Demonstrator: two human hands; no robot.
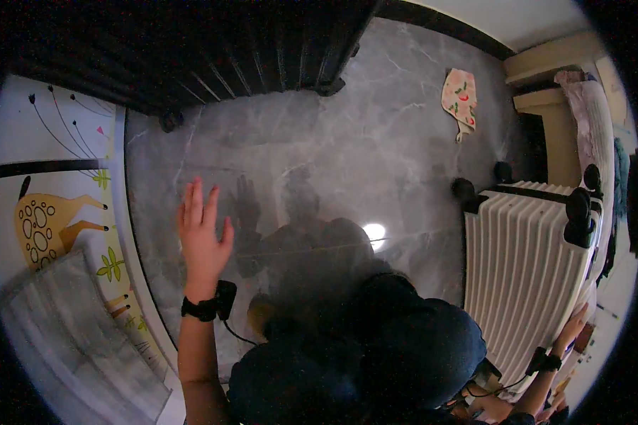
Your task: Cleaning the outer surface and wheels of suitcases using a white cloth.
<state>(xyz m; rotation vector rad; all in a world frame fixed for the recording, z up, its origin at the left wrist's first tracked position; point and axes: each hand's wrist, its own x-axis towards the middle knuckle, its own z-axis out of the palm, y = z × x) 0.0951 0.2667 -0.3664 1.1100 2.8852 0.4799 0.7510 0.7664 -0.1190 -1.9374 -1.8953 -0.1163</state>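
Observation:
My left hand (204, 239) is raised over the grey floor, palm down and fingers extended, with nothing in it. A black strap with a small device (210, 303) circles that wrist, and a cable runs from it. At the lower right, my right hand (573, 325) touches the far edge of a white ribbed suitcase (526, 265); whether its fingers grip it cannot be made out. The suitcase's black wheels (578, 212) show at its upper end. My dark-clothed knees (420, 345) are beside it. A similar device (537, 361) is strapped to my right wrist.
A large black ribbed object on casters (255, 58) stands at the top left. A pink patterned cloth (460, 98) lies on the marbled floor (393, 127). Grey fabric (74, 334) and a wall with an animal drawing (45, 223) are at left. Pale furniture (558, 117) stands at right.

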